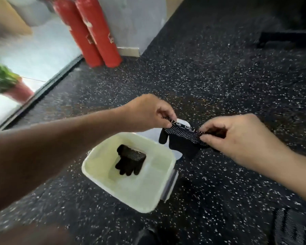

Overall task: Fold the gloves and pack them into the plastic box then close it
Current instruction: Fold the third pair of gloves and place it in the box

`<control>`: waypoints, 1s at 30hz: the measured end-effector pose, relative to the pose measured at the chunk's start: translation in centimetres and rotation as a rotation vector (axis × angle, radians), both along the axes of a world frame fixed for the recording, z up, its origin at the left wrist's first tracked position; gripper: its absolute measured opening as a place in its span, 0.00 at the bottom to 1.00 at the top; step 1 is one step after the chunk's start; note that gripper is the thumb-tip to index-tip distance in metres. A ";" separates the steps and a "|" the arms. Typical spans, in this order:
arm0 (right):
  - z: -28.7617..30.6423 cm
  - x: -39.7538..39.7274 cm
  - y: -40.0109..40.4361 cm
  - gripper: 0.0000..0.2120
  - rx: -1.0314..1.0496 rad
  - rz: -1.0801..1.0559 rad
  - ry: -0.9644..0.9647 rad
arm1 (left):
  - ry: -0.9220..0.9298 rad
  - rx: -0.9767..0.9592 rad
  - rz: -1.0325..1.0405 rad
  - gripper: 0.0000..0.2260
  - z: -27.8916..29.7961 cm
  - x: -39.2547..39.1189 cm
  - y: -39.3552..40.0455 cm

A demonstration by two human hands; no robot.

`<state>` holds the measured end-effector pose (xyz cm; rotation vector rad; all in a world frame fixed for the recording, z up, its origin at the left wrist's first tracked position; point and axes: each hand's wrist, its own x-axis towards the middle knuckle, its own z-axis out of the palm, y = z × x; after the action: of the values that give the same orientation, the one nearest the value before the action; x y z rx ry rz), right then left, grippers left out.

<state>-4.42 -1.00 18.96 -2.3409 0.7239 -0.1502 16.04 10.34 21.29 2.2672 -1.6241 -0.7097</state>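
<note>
Pinching a dotted black glove (184, 138) (fingers dangling), both hands' fingers (166, 119) grip its cuff edge.

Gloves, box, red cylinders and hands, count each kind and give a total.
Black dotted fabric gloves: 2, one in the box, one held above it
Cream plastic box: 1
Red cylinders: 2
Hands: 2, left, right
Total: 7

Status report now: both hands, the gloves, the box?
Left hand and right hand pinch second glove by its cuff, above the floor. First glove lies in open box. Lid behind box; nothing blocks.
</note>
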 end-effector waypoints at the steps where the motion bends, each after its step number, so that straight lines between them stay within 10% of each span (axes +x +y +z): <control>1: -0.4 1.1 1.1 0.04 0.001 0.010 -0.009 | -0.006 0.020 0.015 0.05 -0.2 1.0 1.2; 21: -13.1 12.7 12.1 0.07 0.191 0.149 0.469 | 0.150 0.850 -0.165 0.13 -15.3 9.9 6.9; 30: -15.2 15.7 10.9 0.14 -0.110 0.177 0.797 | -0.022 0.509 -0.069 0.10 -23.0 7.4 5.4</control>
<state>11.24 9.89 3.76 -2.5370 0.8706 0.8847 23.45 15.70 -1.75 2.5640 -1.6854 -1.2400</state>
